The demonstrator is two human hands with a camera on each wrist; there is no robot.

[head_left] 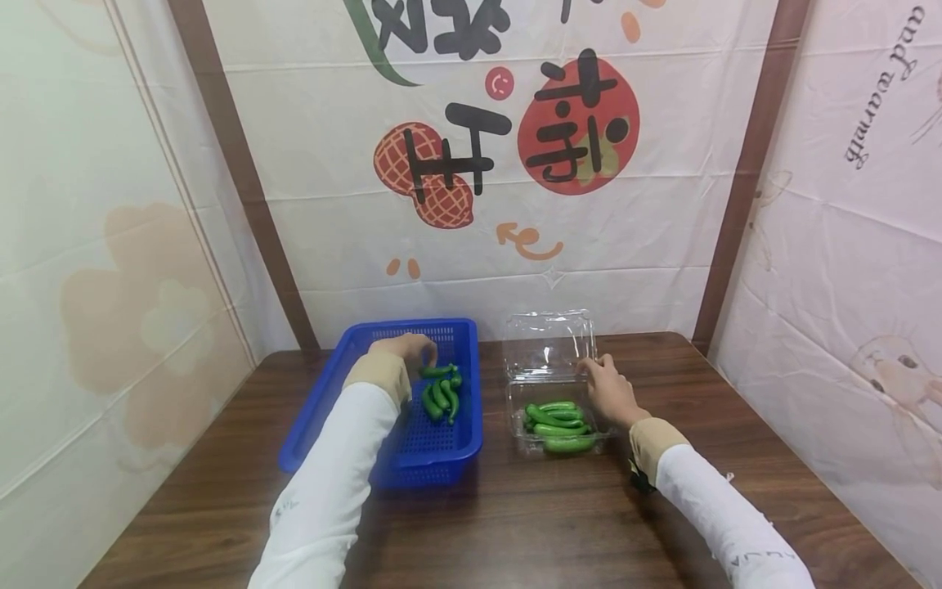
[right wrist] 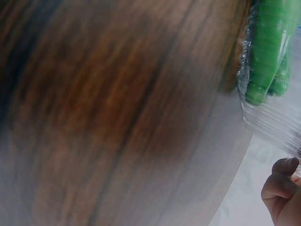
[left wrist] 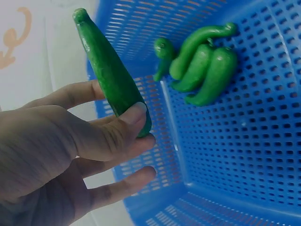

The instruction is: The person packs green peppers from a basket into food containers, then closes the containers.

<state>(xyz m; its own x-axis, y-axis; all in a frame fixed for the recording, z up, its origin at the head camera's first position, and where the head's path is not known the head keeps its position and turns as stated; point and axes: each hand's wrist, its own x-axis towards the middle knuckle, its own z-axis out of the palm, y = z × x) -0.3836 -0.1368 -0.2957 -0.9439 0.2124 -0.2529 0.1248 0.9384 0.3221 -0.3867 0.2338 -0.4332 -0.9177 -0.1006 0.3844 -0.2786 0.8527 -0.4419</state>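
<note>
My left hand [head_left: 405, 348] is over the blue basket [head_left: 477, 425], pinching a long green pepper [left wrist: 110, 70] between thumb and fingers. Several more green peppers [left wrist: 214, 75] lie together inside the basket, below that hand. To the right stands a clear plastic clamshell box [head_left: 518, 446] with its lid [head_left: 548, 343] raised. Several green peppers [head_left: 559, 417] lie in its bottom half. At the box's right side, near the hinge, my right hand [head_left: 612, 393] grips the edge with curled fingers. The right wrist view shows only some fingertips [right wrist: 284, 179] at the plastic.
Basket and box stand side by side on a dark wooden table [head_left: 486, 532]. A printed cloth [head_left: 324, 204] hangs behind the table, and more cloth hangs at both sides. The basket has raised, slotted walls.
</note>
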